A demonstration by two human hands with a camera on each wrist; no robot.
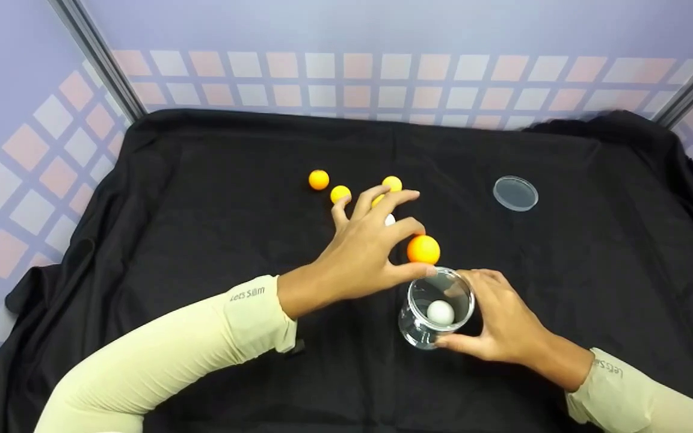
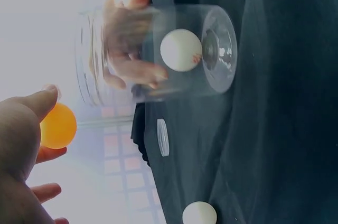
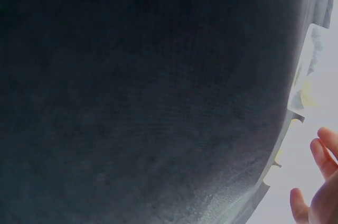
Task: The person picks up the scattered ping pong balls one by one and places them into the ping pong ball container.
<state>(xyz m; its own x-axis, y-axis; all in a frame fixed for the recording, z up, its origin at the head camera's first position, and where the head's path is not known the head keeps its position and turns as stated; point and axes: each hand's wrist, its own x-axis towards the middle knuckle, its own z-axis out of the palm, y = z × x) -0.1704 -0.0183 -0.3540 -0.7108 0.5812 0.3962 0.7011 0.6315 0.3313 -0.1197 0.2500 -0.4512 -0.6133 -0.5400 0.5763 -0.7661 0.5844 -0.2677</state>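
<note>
Out past the left hand's little finger lies a yellow-orange ball (image 1: 319,180), and nearer, just beside that fingertip, a yellow ball (image 1: 340,193). Next comes the left hand (image 1: 358,246) itself: thumb and forefinger pinch an orange ball (image 1: 423,249), the gap between them no wider than the ball, while the other fingers spread and grip nothing. Beyond and beneath those fingers, a second yellow ball (image 1: 391,182), a mostly covered one and a loose white ball (image 1: 390,220) peek out on the black cloth (image 1: 220,198).

The pinched ball is just beside the mouth of a clear jar (image 1: 412,329), outside it. It should be light, stiff and thin-shelled, smooth enough to squirt from a hard squeeze; a gentle pinch across its widest part suits it. Inside the jar, below that pinch, sits an inner white ball (image 1: 441,313).

The right hand (image 1: 497,319) curls round the jar, spread to its width. The wall looks rigid and slick, best held there, below the rim. From here I can't tell whether the base rests on the cloth. Beyond that grip, well apart, lies a clear lid (image 1: 515,193).
</note>
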